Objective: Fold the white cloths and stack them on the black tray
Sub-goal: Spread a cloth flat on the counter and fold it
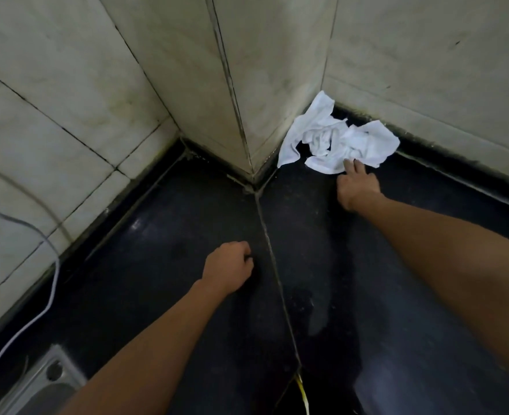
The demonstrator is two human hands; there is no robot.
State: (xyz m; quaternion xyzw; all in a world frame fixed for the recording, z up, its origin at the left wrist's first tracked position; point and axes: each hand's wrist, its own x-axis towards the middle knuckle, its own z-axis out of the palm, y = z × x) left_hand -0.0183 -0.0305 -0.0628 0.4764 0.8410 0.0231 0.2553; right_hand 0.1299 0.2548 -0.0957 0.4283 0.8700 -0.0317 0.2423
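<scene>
Black stone countertop (163, 298) meeting pale tiled walls (67, 85), crumpled white cloths (337, 139) in the corner, right hand (358, 188) with straight fingers (349, 167) touching their near edge, left hand (227, 269) clenched, empty.

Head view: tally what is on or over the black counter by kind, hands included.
white cloth heap: 1 (how many cloths are in it cannot be told)
hands: 2, left hand and right hand
white cable: 1
metal sink rim: 1
Total: 5
</scene>
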